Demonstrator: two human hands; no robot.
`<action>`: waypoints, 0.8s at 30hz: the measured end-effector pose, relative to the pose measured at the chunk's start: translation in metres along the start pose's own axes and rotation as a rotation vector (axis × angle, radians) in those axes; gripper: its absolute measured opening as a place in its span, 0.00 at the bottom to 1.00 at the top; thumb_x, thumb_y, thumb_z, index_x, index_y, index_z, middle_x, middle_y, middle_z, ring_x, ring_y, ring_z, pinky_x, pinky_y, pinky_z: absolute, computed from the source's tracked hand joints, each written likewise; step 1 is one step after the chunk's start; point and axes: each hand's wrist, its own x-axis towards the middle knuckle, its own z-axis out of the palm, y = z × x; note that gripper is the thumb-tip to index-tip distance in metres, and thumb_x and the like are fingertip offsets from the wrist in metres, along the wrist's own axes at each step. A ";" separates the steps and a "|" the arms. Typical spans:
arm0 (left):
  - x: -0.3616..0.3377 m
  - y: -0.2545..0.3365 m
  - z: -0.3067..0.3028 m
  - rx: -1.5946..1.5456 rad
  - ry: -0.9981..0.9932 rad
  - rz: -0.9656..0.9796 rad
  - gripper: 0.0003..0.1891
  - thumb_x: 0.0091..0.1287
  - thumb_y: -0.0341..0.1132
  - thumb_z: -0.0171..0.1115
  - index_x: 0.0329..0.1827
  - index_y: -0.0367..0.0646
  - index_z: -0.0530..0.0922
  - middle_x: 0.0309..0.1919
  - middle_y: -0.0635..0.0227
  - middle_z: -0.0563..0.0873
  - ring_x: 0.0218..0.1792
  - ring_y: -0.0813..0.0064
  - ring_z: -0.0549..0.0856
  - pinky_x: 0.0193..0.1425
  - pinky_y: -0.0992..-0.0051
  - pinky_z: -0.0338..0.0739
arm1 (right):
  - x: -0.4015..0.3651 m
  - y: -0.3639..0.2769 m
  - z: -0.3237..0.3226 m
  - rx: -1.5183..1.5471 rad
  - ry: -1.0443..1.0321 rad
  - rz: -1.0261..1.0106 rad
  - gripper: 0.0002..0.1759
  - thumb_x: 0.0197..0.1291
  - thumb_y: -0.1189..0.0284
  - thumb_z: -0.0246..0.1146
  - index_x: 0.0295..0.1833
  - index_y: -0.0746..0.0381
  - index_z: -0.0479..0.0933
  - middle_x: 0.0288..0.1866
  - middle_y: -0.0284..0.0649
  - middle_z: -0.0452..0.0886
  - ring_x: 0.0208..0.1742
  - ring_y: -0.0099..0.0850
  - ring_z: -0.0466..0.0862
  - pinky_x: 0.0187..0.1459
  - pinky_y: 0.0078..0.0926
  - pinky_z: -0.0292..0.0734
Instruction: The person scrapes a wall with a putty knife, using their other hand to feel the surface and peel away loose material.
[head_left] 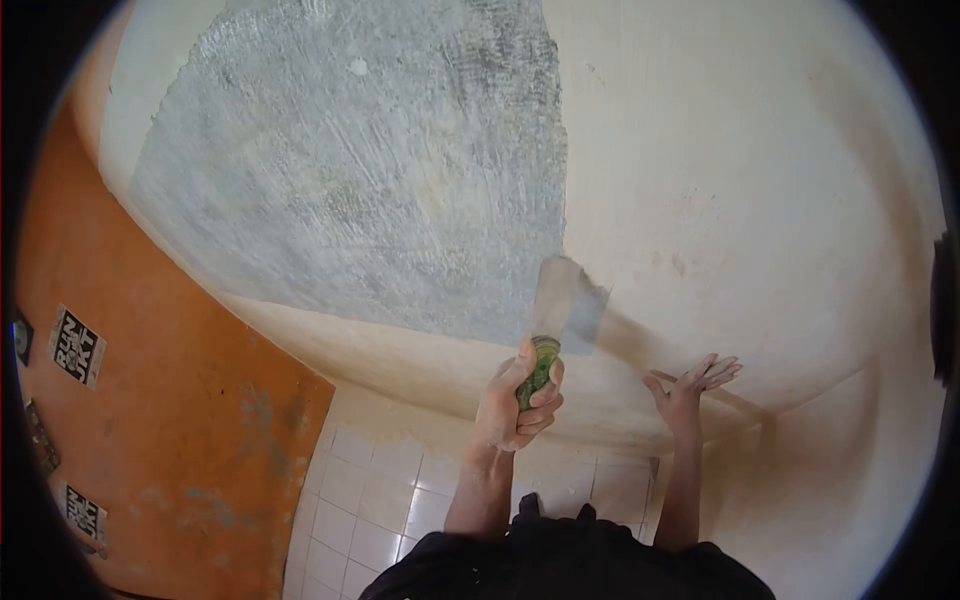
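Note:
My left hand (515,405) is raised and closed around the green handle of a wide-bladed scraper (565,300). The blade lies against the cream wall (740,180) at the lower right edge of a large grey scraped patch (370,170). My right hand (690,385) rests flat on the wall just right of the scraper, fingers spread and holding nothing. Both forearms reach up from the bottom of the view, above my dark sleeves.
An orange door (170,420) with black-and-white stickers (78,346) stands at the left. White tiles (380,500) cover the lower wall beneath the cream band. A ledge or corner line runs under my right hand.

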 end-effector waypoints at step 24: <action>0.004 0.010 0.000 0.185 -0.001 0.017 0.25 0.73 0.56 0.42 0.34 0.41 0.71 0.15 0.79 0.62 0.10 0.91 0.55 0.10 0.87 0.45 | -0.003 -0.004 0.001 -0.009 0.085 0.062 0.74 0.44 0.44 0.72 0.74 0.63 0.22 0.71 0.68 0.14 0.71 0.65 0.15 0.63 0.69 0.17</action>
